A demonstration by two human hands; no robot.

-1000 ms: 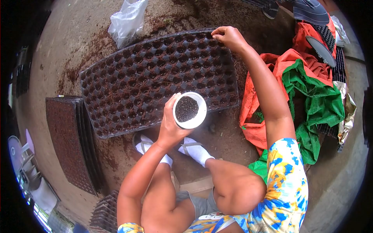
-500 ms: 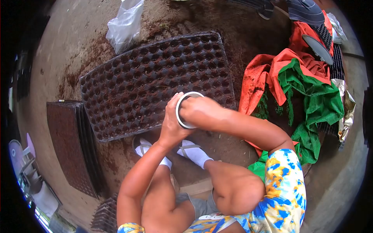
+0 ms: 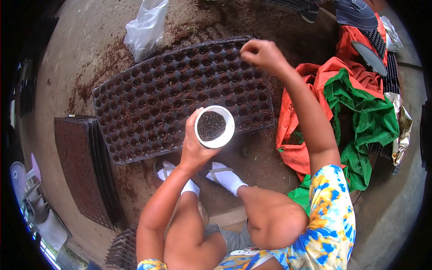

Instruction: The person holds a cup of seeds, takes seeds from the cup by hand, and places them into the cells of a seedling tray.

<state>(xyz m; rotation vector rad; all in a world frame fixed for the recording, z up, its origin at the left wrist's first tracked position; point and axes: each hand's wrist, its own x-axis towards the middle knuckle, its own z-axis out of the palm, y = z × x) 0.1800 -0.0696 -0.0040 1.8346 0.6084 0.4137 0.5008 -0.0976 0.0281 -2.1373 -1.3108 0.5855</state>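
My left hand (image 3: 194,145) grips a white cup (image 3: 228,127) over the near edge of the seedling tray. Small dark seeds (image 3: 211,126) lie inside the cup, whose mouth faces up toward me. Over the tray's far right corner is my right hand (image 3: 264,55), its fingers pinched together; whatever they hold is too small or hidden to make out. The black seedling tray (image 3: 164,92) lies on the ground before my feet, its many round cells filled with dark brown soil.
A stack of trays (image 3: 83,168) stands at the left. A clear plastic bag (image 3: 145,31) lies beyond the tray. Red and green sacks (image 3: 362,105) are heaped at the right, near a grey shoe (image 3: 355,13). Loose soil is scattered on the concrete floor (image 3: 67,58).
My right hand has come out of the cup and moved away to the tray's far right corner, fingers pinched. The left hand still holds the cup, and the seeds inside now show.
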